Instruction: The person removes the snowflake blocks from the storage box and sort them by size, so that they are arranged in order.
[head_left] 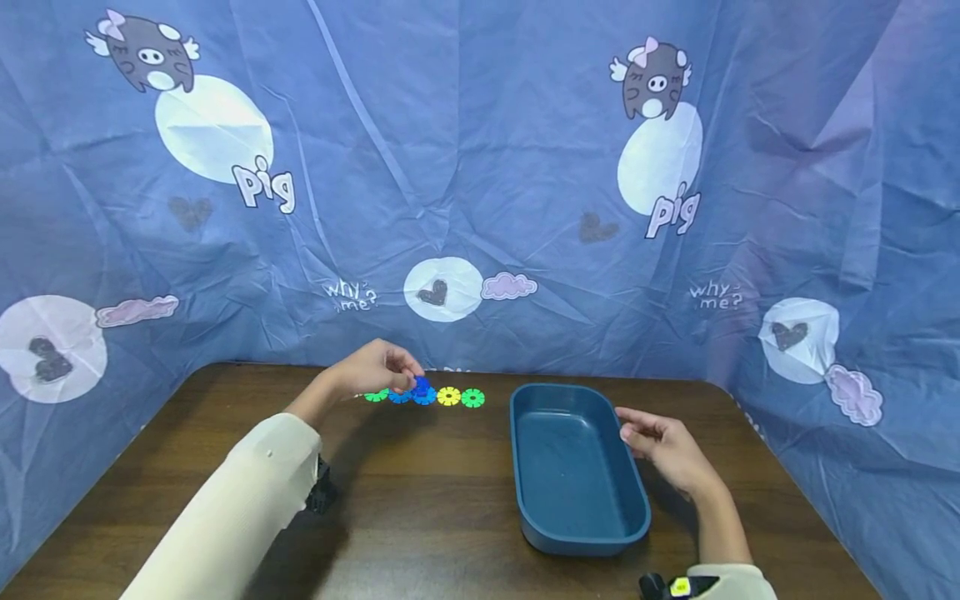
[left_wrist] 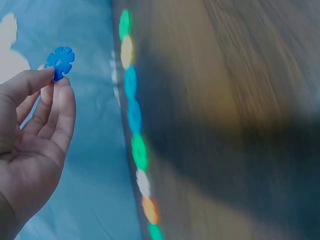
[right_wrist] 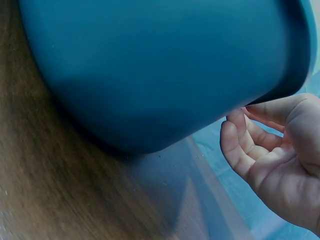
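My left hand (head_left: 378, 369) pinches a blue snowflake-shaped plastic disc (left_wrist: 60, 62) between thumb and fingers, holding it up at the table's far edge. Beneath and beside it runs a row of similar flat discs: a yellow disc (head_left: 448, 396), a green disc (head_left: 472, 398), blue ones, and, in the left wrist view, a white disc (left_wrist: 143, 182) and an orange disc (left_wrist: 150, 210). On the right, a teal rectangular bin (head_left: 577, 533) stands on the table with nothing visible inside. My right hand (head_left: 671, 454) touches its right side near the rim, fingers loosely bent.
The brown wooden table (head_left: 420, 533) carries the bin and the discs. A blue printed cloth (head_left: 480, 167) hangs right behind the table's far edge and along both sides.
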